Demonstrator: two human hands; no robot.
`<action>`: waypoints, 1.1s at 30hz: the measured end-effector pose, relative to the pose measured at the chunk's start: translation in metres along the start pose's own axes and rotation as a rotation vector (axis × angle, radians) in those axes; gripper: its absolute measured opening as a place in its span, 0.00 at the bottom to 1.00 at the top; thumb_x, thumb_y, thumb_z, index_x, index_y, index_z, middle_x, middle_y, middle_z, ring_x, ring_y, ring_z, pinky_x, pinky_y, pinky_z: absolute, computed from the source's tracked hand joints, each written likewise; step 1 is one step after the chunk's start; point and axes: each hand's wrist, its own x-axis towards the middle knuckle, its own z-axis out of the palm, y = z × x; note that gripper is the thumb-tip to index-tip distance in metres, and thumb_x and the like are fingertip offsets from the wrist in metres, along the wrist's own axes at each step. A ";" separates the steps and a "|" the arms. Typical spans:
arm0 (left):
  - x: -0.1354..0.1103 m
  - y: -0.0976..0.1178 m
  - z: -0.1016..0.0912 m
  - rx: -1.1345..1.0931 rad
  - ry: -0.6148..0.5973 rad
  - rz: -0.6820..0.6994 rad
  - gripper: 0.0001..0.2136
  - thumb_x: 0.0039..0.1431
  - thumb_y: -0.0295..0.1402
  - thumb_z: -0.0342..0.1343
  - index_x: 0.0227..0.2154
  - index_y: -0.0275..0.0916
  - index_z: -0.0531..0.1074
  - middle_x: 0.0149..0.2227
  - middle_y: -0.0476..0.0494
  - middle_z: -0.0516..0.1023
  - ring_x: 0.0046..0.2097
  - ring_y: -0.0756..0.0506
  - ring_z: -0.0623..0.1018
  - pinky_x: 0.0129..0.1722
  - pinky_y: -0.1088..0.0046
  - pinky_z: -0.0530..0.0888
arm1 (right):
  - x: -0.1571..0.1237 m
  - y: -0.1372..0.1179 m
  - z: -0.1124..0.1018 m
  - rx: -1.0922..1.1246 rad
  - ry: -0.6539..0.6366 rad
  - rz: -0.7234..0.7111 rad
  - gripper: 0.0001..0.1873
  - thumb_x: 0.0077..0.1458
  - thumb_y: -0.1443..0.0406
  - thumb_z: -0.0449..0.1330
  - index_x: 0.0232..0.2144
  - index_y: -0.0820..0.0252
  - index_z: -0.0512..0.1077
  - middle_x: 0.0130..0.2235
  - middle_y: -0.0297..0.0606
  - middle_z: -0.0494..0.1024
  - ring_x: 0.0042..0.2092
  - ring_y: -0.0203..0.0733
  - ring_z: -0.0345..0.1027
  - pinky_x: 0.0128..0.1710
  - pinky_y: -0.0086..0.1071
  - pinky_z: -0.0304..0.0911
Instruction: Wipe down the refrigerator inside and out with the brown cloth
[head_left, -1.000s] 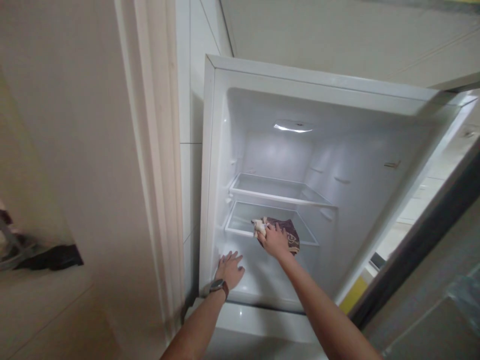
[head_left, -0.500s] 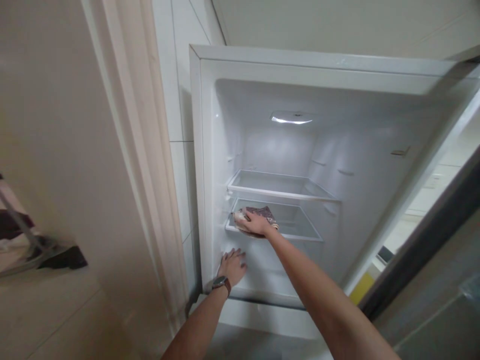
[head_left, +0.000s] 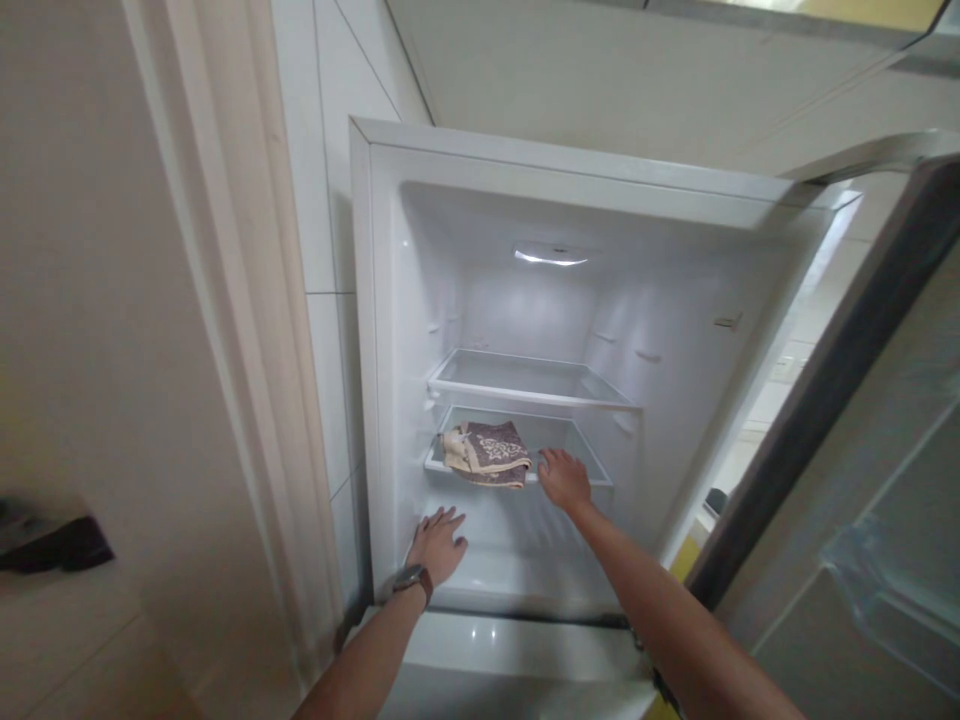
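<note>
Loosely spread, the right hand [head_left: 564, 478] is beside the cloth [head_left: 491, 450], the left hand [head_left: 437, 548] splayed below.

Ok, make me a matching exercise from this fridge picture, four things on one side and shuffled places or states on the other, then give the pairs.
Things:
1. cloth
2. watch
3. right hand
4. light

Places and states:
A. strapped on the left arm
B. lit, above both shelves
C. just right of something patterned, not gripping it
D. lying on the lower shelf

Pairs: 1-D, 2-A, 3-C, 4-B
</note>
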 end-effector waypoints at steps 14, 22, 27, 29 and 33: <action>-0.002 0.001 -0.006 0.049 -0.033 0.007 0.27 0.66 0.38 0.49 0.67 0.49 0.66 0.72 0.48 0.61 0.74 0.41 0.57 0.72 0.53 0.54 | 0.020 0.007 0.003 -0.002 -0.221 0.010 0.32 0.70 0.54 0.38 0.72 0.47 0.54 0.75 0.38 0.51 0.74 0.53 0.43 0.69 0.61 0.45; -0.002 -0.003 -0.002 0.073 -0.040 0.001 0.27 0.66 0.38 0.50 0.67 0.51 0.66 0.72 0.50 0.61 0.73 0.41 0.58 0.72 0.53 0.54 | 0.038 0.002 -0.003 0.058 -0.117 -0.020 0.28 0.68 0.56 0.47 0.67 0.52 0.64 0.68 0.49 0.63 0.69 0.56 0.52 0.65 0.58 0.53; -0.002 -0.005 -0.001 0.054 -0.020 0.009 0.27 0.66 0.38 0.51 0.67 0.51 0.66 0.72 0.50 0.61 0.73 0.41 0.58 0.73 0.52 0.53 | 0.043 0.004 0.011 0.097 -0.092 -0.035 0.28 0.70 0.54 0.44 0.68 0.46 0.61 0.72 0.40 0.57 0.72 0.57 0.47 0.65 0.67 0.47; -0.002 -0.004 -0.002 0.048 -0.023 0.009 0.26 0.66 0.37 0.51 0.67 0.51 0.67 0.72 0.50 0.61 0.73 0.41 0.58 0.73 0.52 0.54 | 0.045 0.006 0.013 0.099 -0.110 -0.044 0.28 0.69 0.53 0.44 0.67 0.46 0.64 0.71 0.40 0.61 0.70 0.56 0.52 0.65 0.67 0.48; -0.002 -0.004 -0.002 0.045 -0.045 0.004 0.27 0.66 0.38 0.51 0.67 0.51 0.66 0.72 0.50 0.60 0.74 0.41 0.57 0.73 0.53 0.53 | 0.044 0.006 0.011 0.082 -0.095 -0.037 0.29 0.69 0.53 0.44 0.68 0.46 0.61 0.72 0.41 0.57 0.71 0.57 0.49 0.64 0.66 0.50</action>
